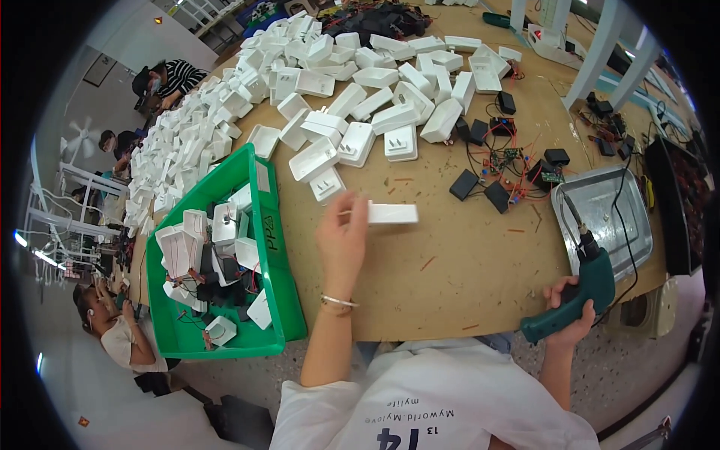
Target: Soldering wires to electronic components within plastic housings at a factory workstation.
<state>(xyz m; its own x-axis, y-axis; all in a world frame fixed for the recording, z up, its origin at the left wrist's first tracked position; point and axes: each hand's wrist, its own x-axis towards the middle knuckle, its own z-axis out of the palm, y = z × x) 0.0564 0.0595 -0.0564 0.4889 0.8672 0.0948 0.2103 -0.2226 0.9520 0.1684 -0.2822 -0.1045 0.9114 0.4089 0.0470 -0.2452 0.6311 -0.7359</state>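
My left hand [343, 241] is over the middle of the table, its fingers closed on one end of a white plastic casing [394, 214]. The casing lies sideways and its long flat face shows. At the table's right front edge my right hand [574, 324] is wrapped round the grip of a dark green soldering gun [595, 276]. The gun's metal tip points away from me, over the near side of a metal tray [636, 241]. Just beyond my left hand stand more white casings with plug pins [327, 184].
A large heap of white casings [307, 56] covers the far left. Left of me, a green crate [288, 300] holds casings and wired parts. Black boxes and circuit boards with red wires [510, 159] lie at the right. A black bin [671, 214] stands beyond the tray. Other people sit at left.
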